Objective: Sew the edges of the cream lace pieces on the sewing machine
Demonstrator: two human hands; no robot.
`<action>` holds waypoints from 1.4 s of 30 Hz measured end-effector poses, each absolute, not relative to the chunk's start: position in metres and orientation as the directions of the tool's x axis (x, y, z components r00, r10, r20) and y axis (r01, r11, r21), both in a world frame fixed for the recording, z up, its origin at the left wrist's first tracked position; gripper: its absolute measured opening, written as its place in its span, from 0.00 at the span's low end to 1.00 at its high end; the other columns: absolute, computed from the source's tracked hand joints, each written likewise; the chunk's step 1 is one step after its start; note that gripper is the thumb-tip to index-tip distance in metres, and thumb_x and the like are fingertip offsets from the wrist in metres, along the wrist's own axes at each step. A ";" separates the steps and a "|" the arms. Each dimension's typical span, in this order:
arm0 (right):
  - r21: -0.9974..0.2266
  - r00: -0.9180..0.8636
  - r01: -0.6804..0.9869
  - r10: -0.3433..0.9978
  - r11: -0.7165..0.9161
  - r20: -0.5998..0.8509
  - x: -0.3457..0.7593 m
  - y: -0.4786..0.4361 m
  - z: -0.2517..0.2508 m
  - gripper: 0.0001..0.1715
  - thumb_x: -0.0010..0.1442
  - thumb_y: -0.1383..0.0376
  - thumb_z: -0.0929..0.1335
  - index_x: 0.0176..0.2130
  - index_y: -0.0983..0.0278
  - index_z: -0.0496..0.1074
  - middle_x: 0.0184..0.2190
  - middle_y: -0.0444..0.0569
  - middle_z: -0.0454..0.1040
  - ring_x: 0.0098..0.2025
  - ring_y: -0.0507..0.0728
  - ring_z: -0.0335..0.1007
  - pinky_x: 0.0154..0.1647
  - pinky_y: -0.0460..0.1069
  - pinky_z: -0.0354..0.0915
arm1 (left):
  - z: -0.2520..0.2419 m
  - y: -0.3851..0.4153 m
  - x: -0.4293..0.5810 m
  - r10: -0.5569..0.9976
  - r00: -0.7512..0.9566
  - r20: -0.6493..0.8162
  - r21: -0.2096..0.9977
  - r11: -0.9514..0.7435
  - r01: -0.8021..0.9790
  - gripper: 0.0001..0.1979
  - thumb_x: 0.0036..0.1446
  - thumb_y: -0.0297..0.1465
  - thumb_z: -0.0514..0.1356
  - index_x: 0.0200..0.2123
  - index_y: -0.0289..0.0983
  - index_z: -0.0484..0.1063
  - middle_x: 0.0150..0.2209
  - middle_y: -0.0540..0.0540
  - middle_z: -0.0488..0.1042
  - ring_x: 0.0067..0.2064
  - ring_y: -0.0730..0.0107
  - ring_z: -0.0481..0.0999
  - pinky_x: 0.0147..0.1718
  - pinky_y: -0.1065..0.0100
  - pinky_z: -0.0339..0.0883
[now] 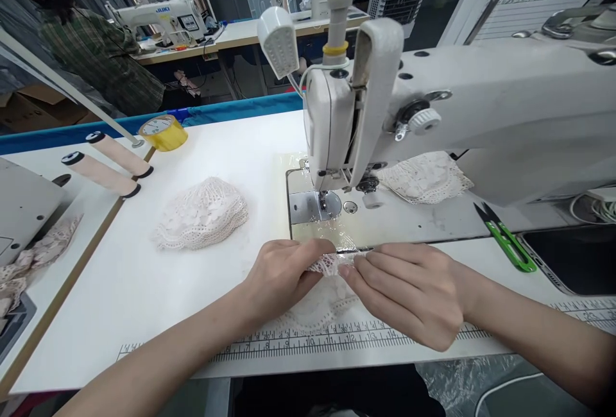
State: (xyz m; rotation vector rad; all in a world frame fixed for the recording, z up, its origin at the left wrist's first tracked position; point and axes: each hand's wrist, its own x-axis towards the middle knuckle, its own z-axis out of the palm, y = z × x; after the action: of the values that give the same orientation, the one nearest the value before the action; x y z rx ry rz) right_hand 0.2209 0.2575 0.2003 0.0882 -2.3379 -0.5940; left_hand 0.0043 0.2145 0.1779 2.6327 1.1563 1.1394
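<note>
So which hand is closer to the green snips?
The right hand. It pinches the lace piece just left of the green snips, which lie to its upper right. The left hand sits farther left, beyond the right one.

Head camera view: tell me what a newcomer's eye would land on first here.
The big white sewing machine fills the upper right, its needle area above the table's middle. Just in front of it, the left hand and right hand pinch a piece of white lace between them over a printed ruler strip. To the left lie a mound of lace and a yellow tape roll.
</note>
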 end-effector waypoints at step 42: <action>-0.435 -0.544 0.698 0.816 0.570 0.196 0.199 0.301 0.170 0.13 0.65 0.60 0.65 0.35 0.62 0.77 0.24 0.43 0.75 0.25 0.51 0.67 0.25 0.47 0.52 | 0.167 0.220 0.013 0.670 0.563 0.484 -0.137 -0.577 0.805 0.12 0.63 0.27 0.58 0.50 0.36 0.72 0.51 0.46 0.76 0.51 0.61 0.74 0.49 0.56 0.58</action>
State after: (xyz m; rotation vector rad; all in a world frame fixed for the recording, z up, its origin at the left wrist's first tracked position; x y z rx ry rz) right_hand 0.1989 0.3006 0.1695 -1.2286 -2.4295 0.4339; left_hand 0.0130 0.2204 0.1671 3.0732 1.5090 0.6872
